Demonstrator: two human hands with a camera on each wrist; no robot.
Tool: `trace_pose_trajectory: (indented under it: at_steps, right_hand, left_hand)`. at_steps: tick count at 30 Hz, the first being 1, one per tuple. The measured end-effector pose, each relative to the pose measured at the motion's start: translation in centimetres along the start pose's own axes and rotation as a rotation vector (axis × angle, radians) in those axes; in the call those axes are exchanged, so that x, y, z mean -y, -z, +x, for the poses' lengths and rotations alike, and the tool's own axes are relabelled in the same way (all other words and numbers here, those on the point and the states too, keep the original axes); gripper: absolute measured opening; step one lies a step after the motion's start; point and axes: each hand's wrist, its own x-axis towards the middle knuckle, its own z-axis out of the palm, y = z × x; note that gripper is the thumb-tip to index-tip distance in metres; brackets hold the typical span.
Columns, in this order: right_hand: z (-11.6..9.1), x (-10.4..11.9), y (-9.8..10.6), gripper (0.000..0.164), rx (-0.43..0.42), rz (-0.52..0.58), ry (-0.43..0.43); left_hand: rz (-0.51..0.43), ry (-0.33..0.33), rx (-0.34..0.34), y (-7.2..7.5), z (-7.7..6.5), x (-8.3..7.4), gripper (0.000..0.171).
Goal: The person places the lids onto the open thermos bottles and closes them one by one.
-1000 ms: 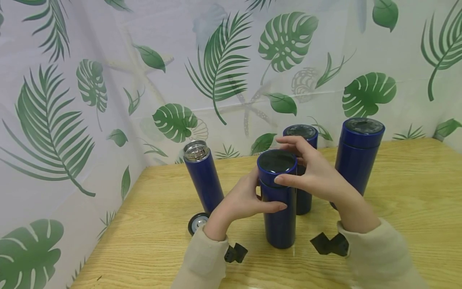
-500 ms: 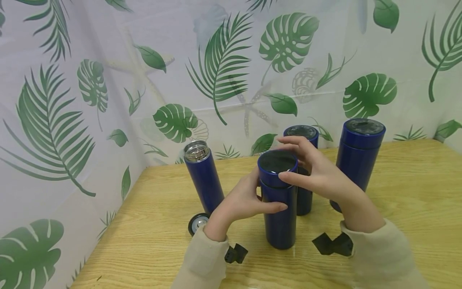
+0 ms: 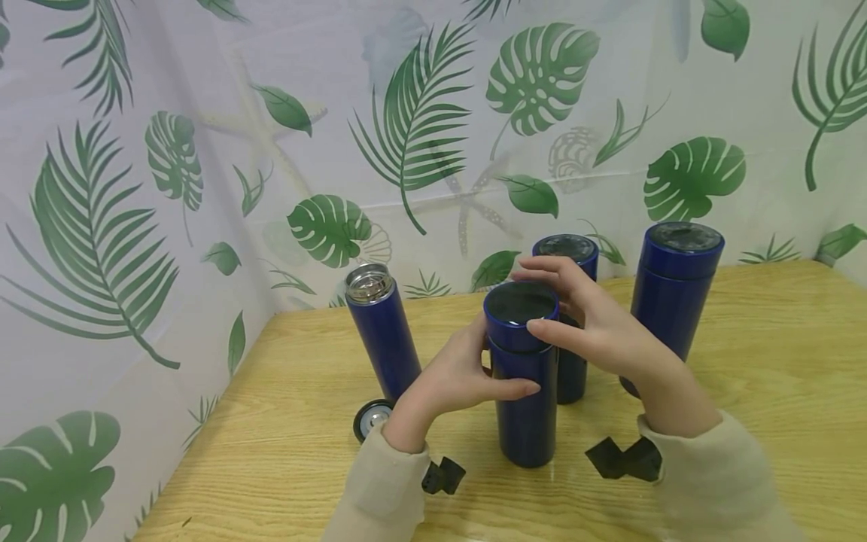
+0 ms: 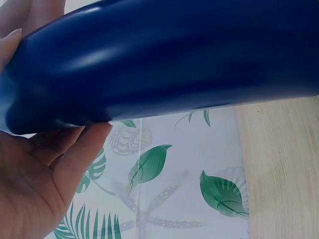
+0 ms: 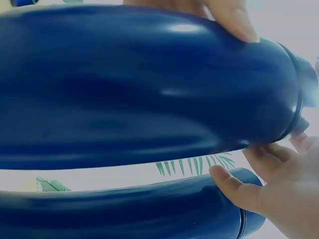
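Note:
A dark blue thermos [image 3: 525,421] stands upright on the table between the hands. Its lid [image 3: 504,331], with a glossy black top, sits on it. My left hand [image 3: 452,378] grips the body just under the lid, thumb across the near side and fingers hidden behind. Around the lid my right hand [image 3: 603,335] holds from the right, its thumb on the near rim and fingers over the far side. In the left wrist view the blue body [image 4: 164,59] fills the upper part. The right wrist view shows the right hand [image 5: 294,184] at the lid end.
An open thermos [image 3: 384,339] stands at the left, with a loose lid [image 3: 369,418] lying upside down beside it. Behind the right hand is another lidded thermos [image 3: 572,376], and one more thermos [image 3: 673,301] stands further right. A leaf-patterned cloth [image 3: 433,218] hangs behind the wooden table [image 3: 284,467].
My right thumb has slid a little to the right along the lid's near rim, and the right wrist has shifted slightly right. The left hand and the thermos have stayed in place.

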Motion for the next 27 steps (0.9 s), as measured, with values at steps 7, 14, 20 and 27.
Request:
trace_pose_trajectory:
  at_steps: [7,14,20,27]
  right_hand:
    - [-0.2,0.0,0.2,0.054,0.014,0.042,0.013]
    - [0.1,0.2,-0.2,0.062,-0.056,-0.069,-0.084]
    - [0.2,0.2,-0.3,0.061,-0.048,-0.086,-0.085]
    - [-0.1,-0.3,0.2,0.053,0.02,0.048,0.011]
  left_hand:
    - [-0.005,-0.018,0.004,-0.2,0.2,0.7,0.067]
    - [0.002,-0.016,0.004,0.0,-0.2,-0.5,0.068]
    - [0.012,-0.023,0.002,-0.3,0.5,1.8,0.071]
    - [0.001,-0.029,0.005,-0.3,0.7,2.6,0.069]
